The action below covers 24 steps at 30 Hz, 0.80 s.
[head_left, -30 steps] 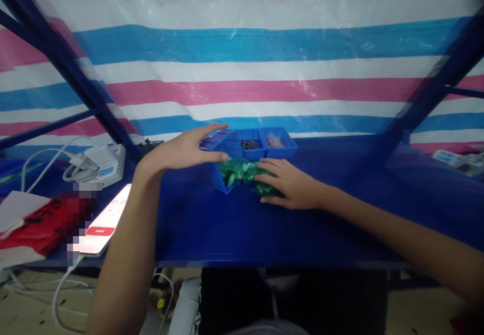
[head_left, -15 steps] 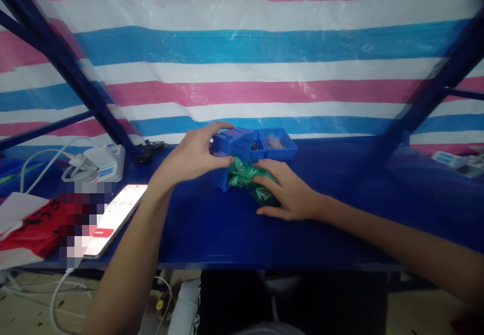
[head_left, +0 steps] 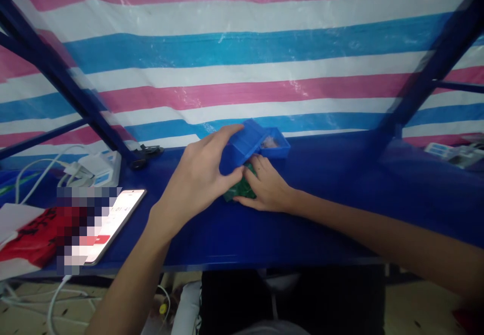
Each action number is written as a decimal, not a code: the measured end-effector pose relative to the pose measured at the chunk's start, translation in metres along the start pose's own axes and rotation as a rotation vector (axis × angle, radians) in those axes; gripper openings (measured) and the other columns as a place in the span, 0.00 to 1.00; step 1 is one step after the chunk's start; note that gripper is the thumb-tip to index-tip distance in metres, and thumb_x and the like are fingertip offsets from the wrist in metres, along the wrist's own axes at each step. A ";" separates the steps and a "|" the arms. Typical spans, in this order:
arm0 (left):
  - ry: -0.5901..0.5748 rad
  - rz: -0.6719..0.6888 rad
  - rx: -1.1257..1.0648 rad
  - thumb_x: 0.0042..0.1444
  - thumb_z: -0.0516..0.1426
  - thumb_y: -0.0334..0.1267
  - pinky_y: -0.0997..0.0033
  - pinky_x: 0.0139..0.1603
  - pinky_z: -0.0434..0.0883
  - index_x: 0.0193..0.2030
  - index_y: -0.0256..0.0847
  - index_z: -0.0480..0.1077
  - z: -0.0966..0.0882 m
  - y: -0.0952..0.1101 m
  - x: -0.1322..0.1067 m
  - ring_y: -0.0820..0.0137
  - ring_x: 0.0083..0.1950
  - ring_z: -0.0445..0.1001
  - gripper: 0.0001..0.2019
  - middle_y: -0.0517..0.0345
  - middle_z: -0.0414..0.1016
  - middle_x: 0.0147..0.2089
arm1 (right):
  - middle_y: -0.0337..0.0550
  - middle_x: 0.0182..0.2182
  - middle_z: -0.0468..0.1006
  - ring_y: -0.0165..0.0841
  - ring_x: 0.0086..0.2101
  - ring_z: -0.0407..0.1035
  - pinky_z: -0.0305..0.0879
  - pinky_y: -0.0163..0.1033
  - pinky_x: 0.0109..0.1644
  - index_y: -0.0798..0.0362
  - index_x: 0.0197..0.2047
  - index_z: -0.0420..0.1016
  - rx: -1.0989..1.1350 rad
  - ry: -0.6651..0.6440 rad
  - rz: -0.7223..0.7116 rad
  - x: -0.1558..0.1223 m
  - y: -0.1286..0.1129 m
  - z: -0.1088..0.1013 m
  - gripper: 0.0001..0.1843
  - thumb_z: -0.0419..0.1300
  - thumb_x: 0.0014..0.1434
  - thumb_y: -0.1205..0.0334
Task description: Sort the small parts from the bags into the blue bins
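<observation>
Tipped on its side over the table, a blue plastic bin (head_left: 247, 142) is gripped by my left hand (head_left: 200, 176), with the thumb at its near edge and the fingers over its upper side. Below the bin lies a heap of shiny green plastic packets (head_left: 242, 188). My right hand (head_left: 273, 187) is curled round the right side of these packets, close to my left thumb, and covers part of them. Behind the hands stands a second blue bin (head_left: 280, 151) with small pale pieces inside, partly hidden by the tipped one.
On the left of the blue table (head_left: 321, 239) lie a lit phone (head_left: 123, 219), a red bag (head_left: 36, 234) and a white power strip (head_left: 109, 168) with cables. A striped sheet (head_left: 242, 47) hangs behind. Blue frame posts (head_left: 68, 77) rise at both sides.
My left hand has raised and tilted the blue bin, so its underside now faces me. My right hand has moved left with the green packets, which now sit bunched below the bin.
</observation>
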<state>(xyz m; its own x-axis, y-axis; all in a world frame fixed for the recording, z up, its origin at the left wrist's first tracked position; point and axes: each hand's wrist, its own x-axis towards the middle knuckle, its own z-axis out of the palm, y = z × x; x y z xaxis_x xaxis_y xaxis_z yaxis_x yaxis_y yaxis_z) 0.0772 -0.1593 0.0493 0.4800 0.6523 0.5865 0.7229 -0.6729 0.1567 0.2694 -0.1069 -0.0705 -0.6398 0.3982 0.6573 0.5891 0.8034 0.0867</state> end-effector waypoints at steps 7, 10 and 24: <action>-0.029 -0.094 -0.101 0.57 0.62 0.43 0.60 0.51 0.75 0.64 0.50 0.63 -0.008 -0.005 0.015 0.58 0.49 0.78 0.28 0.55 0.76 0.51 | 0.64 0.65 0.65 0.56 0.66 0.53 0.59 0.61 0.60 0.59 0.67 0.64 0.045 -0.100 -0.073 0.002 0.000 -0.003 0.35 0.53 0.68 0.42; 0.008 -0.169 -0.215 0.54 0.65 0.44 0.61 0.47 0.76 0.62 0.51 0.64 -0.011 -0.025 0.023 0.59 0.47 0.78 0.29 0.56 0.76 0.49 | 0.60 0.68 0.63 0.52 0.68 0.52 0.58 0.60 0.63 0.57 0.72 0.57 0.120 -0.159 -0.068 0.003 0.000 -0.005 0.35 0.52 0.69 0.45; 0.427 -0.999 -0.820 0.53 0.61 0.42 0.70 0.30 0.70 0.36 0.39 0.69 0.068 -0.211 0.055 0.69 0.29 0.70 0.10 0.57 0.71 0.29 | 0.58 0.61 0.72 0.50 0.66 0.58 0.58 0.63 0.67 0.55 0.61 0.72 0.101 0.007 0.169 0.000 0.035 -0.021 0.22 0.52 0.70 0.54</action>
<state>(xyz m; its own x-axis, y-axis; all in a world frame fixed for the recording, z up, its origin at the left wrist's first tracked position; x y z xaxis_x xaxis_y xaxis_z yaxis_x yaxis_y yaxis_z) -0.0155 0.0420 -0.0055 -0.3680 0.9220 0.1204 0.0964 -0.0910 0.9912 0.3000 -0.0879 -0.0520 -0.5323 0.5283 0.6615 0.6352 0.7658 -0.1004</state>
